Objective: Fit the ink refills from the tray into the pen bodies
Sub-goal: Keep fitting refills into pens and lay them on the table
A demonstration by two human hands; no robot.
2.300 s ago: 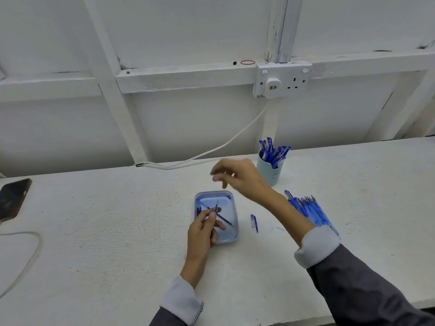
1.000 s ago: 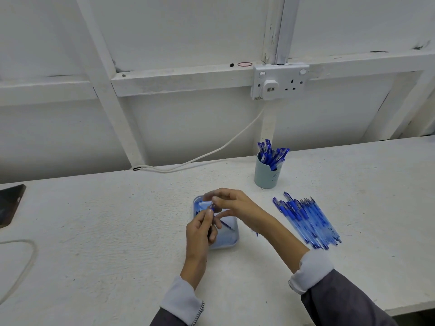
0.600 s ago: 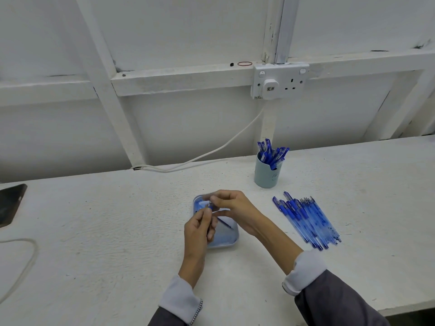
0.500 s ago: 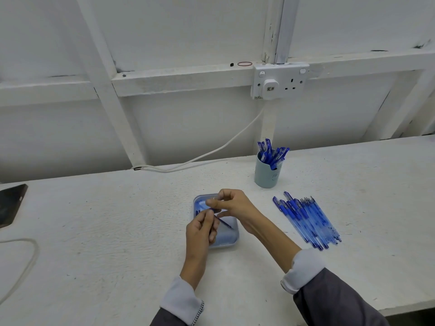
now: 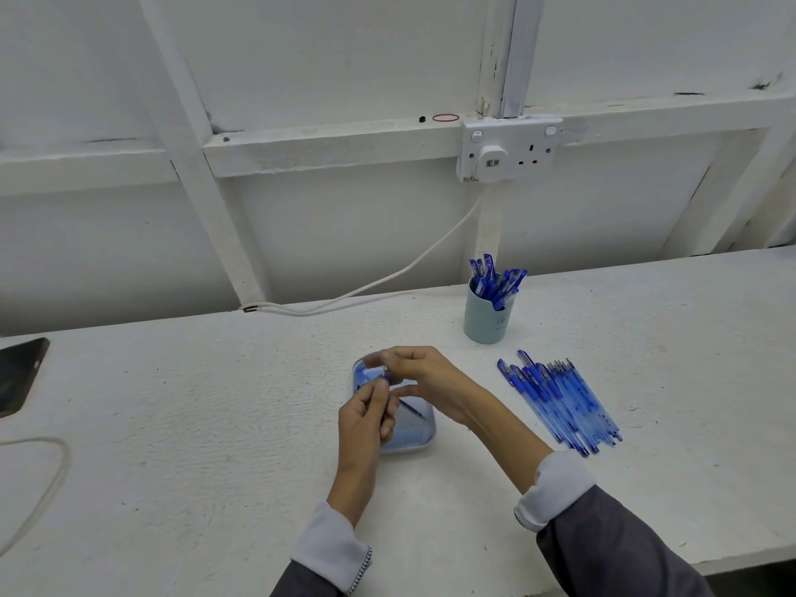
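Observation:
A shallow blue tray (image 5: 413,443) sits on the white table, and one thin dark ink refill (image 5: 411,408) lies in it. Above the tray, my left hand (image 5: 364,417) grips a blue pen body (image 5: 384,378) that points up and away from me. My right hand (image 5: 424,377) pinches the top end of that same pen with thumb and fingertips. Both hands hide most of the pen and the tray's far half. Several blue pens (image 5: 560,402) lie in a loose row to the right of the tray.
A pale green cup (image 5: 489,323) full of blue pens stands behind the row, near the wall. A white cable (image 5: 366,288) runs from the wall socket (image 5: 508,150) down to the table. A dark phone (image 5: 19,372) lies at the left edge.
My right hand came down from above the tray and met my left hand on the pen. The small blue piece that lay right of the tray has gone from the table.

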